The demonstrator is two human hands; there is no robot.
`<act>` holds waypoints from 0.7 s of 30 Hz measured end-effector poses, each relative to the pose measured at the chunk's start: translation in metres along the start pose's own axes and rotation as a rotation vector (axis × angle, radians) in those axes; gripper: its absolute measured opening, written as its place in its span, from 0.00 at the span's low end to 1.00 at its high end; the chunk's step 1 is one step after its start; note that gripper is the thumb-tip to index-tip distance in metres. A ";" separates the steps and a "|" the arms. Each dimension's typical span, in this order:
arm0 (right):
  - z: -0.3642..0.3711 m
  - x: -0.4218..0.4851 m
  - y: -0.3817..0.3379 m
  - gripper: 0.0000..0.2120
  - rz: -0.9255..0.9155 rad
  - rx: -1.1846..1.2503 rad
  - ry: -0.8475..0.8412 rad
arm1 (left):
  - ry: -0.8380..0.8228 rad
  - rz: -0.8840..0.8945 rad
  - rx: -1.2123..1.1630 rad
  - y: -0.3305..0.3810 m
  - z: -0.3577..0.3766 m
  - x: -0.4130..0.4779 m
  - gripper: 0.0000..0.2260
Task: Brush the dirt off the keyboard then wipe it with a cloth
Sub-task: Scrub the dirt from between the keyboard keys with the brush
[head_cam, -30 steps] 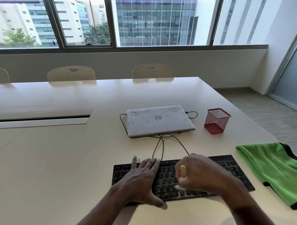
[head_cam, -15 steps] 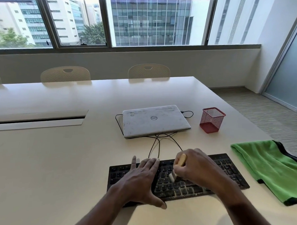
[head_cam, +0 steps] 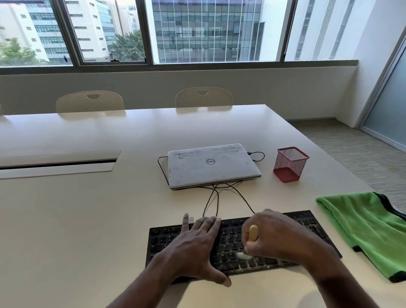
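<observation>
Two hands on black keyboard [head_cam: 230, 244], left hand [head_cam: 193, 244] spread flat, right hand [head_cam: 279, 238] gripping brush [head_cam: 252, 237], bristles touching keys

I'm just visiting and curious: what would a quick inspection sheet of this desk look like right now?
Surface: pale table, mostly bare.
Job's things: black keyboard with pale specks between the keys; brush with bristles on the keys; green cloth lying unused to the right.
Clutter: closed laptop; red mesh cup.
Hands: left hand flat on the keyboard; right hand closed on the brush.
Cables: black cables run between laptop and keyboard.
Surroundings: chairs behind the table; windows facing buildings.
</observation>
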State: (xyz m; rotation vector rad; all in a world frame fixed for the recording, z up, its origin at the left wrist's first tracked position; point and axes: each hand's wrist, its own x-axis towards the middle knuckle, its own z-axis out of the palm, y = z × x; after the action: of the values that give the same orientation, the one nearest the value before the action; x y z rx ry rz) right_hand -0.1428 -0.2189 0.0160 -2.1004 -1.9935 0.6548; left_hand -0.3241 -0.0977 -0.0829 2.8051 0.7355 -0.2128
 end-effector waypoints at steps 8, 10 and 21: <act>-0.002 -0.003 0.000 0.04 -0.025 0.055 0.008 | -0.005 0.008 0.010 0.005 -0.001 0.005 0.63; -0.003 -0.004 0.005 0.07 0.025 0.031 0.031 | 0.004 0.010 0.008 0.006 -0.001 0.006 0.63; 0.006 -0.002 0.006 0.06 0.112 0.134 0.100 | -0.014 0.010 0.022 0.011 -0.001 0.009 0.62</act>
State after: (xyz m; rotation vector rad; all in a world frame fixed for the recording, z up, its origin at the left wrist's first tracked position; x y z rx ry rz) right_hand -0.1398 -0.2219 0.0090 -2.1328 -1.7400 0.6676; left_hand -0.3107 -0.1023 -0.0814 2.8240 0.7201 -0.2397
